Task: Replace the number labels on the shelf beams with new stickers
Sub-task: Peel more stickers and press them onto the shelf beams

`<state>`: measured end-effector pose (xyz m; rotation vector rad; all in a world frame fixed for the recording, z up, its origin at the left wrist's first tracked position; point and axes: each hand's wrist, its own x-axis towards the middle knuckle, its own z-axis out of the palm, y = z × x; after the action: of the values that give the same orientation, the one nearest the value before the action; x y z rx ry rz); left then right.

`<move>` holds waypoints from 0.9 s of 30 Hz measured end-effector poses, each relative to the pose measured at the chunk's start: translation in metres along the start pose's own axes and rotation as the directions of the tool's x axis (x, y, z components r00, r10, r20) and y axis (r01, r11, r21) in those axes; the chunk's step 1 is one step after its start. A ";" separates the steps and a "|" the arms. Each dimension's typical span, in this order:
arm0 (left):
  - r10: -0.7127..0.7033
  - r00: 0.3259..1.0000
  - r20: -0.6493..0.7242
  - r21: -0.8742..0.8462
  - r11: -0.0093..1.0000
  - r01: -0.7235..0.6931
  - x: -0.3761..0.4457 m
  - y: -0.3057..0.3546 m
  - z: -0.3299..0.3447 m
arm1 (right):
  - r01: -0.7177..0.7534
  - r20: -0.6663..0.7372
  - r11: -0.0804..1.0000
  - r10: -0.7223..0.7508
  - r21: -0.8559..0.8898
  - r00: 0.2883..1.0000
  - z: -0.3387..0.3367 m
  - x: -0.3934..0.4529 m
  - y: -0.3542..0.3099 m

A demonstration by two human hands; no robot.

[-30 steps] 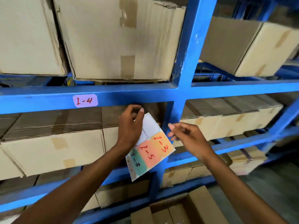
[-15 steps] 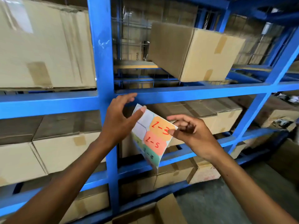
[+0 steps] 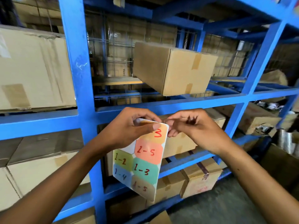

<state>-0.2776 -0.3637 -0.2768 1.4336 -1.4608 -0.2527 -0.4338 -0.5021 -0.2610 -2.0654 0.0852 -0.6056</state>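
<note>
Paper makes up the sticker sheet [image 3: 142,160], a thin glossy backing card with rounded corners that carries soft-coloured, roughly hexagonal stickers, each hand-numbered in marker: 1-5, 1-2, 1-3, 1-4, another 1-5. It hangs in front of the blue shelf beam [image 3: 186,101], held up between both hands, apart from the steel. The left hand [image 3: 129,128] grips its top edge, thumb lying across the front and fingers curled behind. The right hand [image 3: 192,125] pinches at the upper right corner, where the orange sticker [image 3: 159,134] sits; its fingertips are together on that corner, though whether they have the sticker's edge or the whole sheet I cannot tell.

The sheet looks very light and floppy, bowing slightly below the grip, so it probably wants support near the sticker being lifted. A sticker this thin should peel best from a corner, slowly; it would likely curl or stick to itself if pulled fast, and the marker ink might smudge under a thumb.

The rack is painted steel, smooth and scuffed on the upright post [image 3: 77,65]. Taped cardboard boxes [image 3: 174,68] fill the bays, matte and creased. No label shows on the visible stretch of beam.
</note>
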 end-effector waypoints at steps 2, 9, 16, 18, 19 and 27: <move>0.019 0.999 0.029 -0.027 0.999 -0.018 0.001 0.005 -0.006 | -0.019 0.073 0.998 0.023 -0.052 0.997 -0.008 0.001 -0.007; 0.015 0.991 0.134 0.038 0.999 -0.020 0.001 0.018 -0.022 | -0.021 0.254 0.993 0.051 -0.120 0.966 -0.013 0.006 -0.024; 0.240 0.956 -0.170 0.453 0.880 -0.140 -0.006 0.023 -0.017 | -0.101 0.170 0.995 0.102 -0.017 0.980 0.000 0.012 -0.027; 0.231 0.952 -0.199 0.444 0.887 -0.123 -0.014 0.028 -0.010 | -0.104 0.111 0.995 0.104 -0.003 0.988 0.006 0.014 -0.027; 0.199 0.955 -0.219 0.418 0.904 -0.092 -0.017 0.030 -0.007 | -0.105 0.093 0.995 0.105 -0.005 0.990 0.010 0.016 -0.028; 0.066 0.940 -0.334 0.324 0.945 0.049 -0.030 0.031 -0.009 | -0.016 -0.028 0.994 0.013 -0.107 1.000 0.042 0.014 -0.032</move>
<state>-0.2969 -0.3264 -0.2645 1.6399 -1.2574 0.2513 -0.4078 -0.4560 -0.2473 -2.1582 0.1513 -0.6329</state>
